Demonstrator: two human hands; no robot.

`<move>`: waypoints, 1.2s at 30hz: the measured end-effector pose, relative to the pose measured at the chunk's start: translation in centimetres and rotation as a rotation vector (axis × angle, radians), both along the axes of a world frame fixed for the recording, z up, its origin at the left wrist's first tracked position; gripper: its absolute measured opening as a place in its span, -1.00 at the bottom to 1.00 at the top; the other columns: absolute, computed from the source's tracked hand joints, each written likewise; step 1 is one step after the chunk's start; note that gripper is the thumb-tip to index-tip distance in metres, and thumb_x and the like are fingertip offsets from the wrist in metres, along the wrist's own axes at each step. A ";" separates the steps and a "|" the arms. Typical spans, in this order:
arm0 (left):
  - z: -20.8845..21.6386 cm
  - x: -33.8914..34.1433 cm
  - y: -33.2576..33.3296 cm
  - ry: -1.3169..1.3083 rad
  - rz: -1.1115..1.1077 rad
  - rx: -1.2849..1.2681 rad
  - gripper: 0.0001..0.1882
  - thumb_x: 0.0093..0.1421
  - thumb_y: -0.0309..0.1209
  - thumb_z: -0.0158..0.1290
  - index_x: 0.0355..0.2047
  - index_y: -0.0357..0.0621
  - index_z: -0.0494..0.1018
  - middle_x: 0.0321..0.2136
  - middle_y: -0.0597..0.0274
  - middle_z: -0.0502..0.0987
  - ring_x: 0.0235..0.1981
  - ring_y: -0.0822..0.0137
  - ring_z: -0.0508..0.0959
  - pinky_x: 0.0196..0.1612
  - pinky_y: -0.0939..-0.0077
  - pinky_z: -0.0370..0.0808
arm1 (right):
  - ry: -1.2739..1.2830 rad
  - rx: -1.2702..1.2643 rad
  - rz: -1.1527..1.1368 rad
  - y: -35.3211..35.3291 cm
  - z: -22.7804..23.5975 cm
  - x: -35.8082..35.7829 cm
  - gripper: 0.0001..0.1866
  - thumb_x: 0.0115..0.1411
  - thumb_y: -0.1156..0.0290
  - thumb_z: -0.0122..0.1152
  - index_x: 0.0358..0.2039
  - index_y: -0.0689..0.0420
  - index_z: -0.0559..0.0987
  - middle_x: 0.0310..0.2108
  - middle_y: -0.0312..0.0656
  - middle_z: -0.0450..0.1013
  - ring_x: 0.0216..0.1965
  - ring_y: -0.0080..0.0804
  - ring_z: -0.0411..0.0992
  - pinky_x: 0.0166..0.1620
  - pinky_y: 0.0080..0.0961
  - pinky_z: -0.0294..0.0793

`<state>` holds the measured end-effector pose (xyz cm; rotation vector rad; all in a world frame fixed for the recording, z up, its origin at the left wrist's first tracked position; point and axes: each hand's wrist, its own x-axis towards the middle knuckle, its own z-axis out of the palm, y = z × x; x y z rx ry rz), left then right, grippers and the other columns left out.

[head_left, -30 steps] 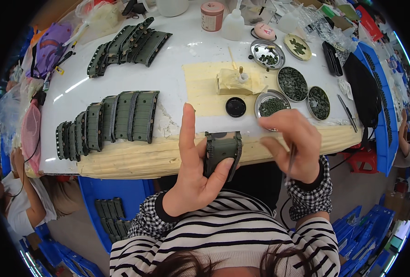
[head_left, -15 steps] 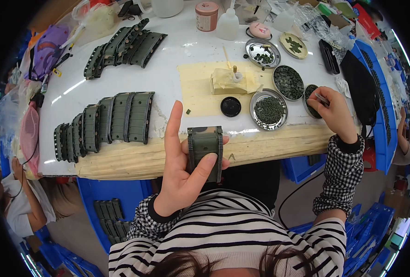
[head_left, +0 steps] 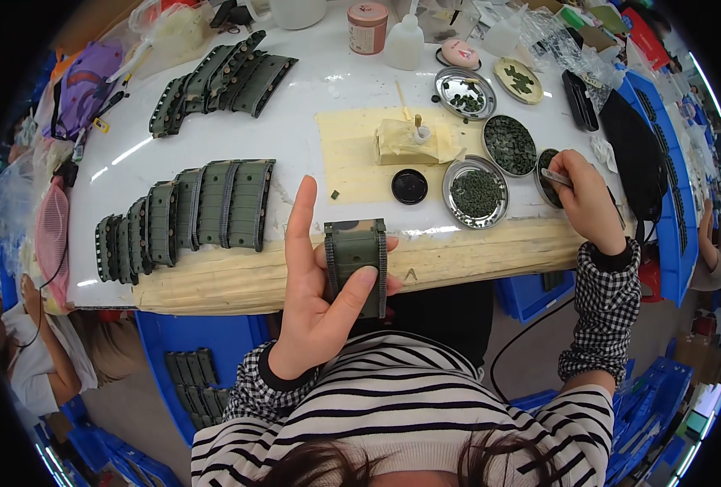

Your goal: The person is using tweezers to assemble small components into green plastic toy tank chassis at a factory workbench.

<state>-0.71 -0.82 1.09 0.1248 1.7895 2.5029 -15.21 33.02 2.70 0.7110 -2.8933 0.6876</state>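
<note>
My left hand (head_left: 316, 312) is closed round a dark green, camouflage-patterned curved plate (head_left: 356, 253) with ridged side edges. Its thumb presses on the face while the index finger points away, off the plate. At the right, my right hand (head_left: 586, 199) pinches metal tweezers (head_left: 557, 177) whose tips are over a small round dish (head_left: 548, 191) of dark green bits, partly covered by the hand. Beside that dish are a round tin of larger green pieces (head_left: 510, 146) and a metal dish of small green pieces (head_left: 476, 193).
Similar green plates stand in a row (head_left: 206, 207) at the left, with another group (head_left: 222, 85) behind. A paper-wrapped block holding a small pot (head_left: 413, 141) and a black round lid (head_left: 410, 187) sit mid-table. A blue tray (head_left: 661, 187) lines the right edge; a co-worker's arm (head_left: 60, 361) shows far left.
My right hand has lifted and turned slightly at the small dish, showing more of the tweezers. My left hand and its plate have shifted a little left.
</note>
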 end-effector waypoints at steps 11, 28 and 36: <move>-0.6 0.1 -0.1 0.079 -0.062 -0.100 -0.54 0.36 -0.54 -0.16 0.26 -0.17 0.13 0.00 0.00 0.38 -0.25 0.40 0.56 -0.12 0.52 0.55 | 0.144 -0.230 -0.095 -4.6 3.2 3.2 -0.79 0.10 0.71 0.18 -0.23 0.25 0.60 -0.41 -0.13 0.53 -0.50 -0.52 0.39 -0.40 -0.61 0.35; -1.4 -0.2 -0.2 0.031 0.024 0.166 -0.79 0.38 -0.37 -0.08 -0.11 -0.25 0.41 -0.21 0.16 0.52 -0.22 0.44 0.52 -0.08 0.55 0.47 | 0.239 -0.568 0.428 -17.9 1.1 7.8 -0.68 -0.16 0.62 0.34 -0.30 0.21 0.57 -0.41 -0.16 0.47 -0.49 -0.35 0.49 -0.49 -0.54 0.45; -1.2 -0.2 -0.4 -0.062 0.027 0.236 -0.82 0.35 -0.39 -0.02 -0.17 -0.26 0.45 -0.06 0.12 0.48 -0.15 0.47 0.49 -0.02 0.51 0.44 | 0.273 -0.514 0.444 -17.8 0.8 8.0 -0.69 -0.18 0.57 0.35 -0.31 0.20 0.60 -0.42 -0.22 0.47 -0.54 -0.41 0.44 -0.52 -0.55 0.39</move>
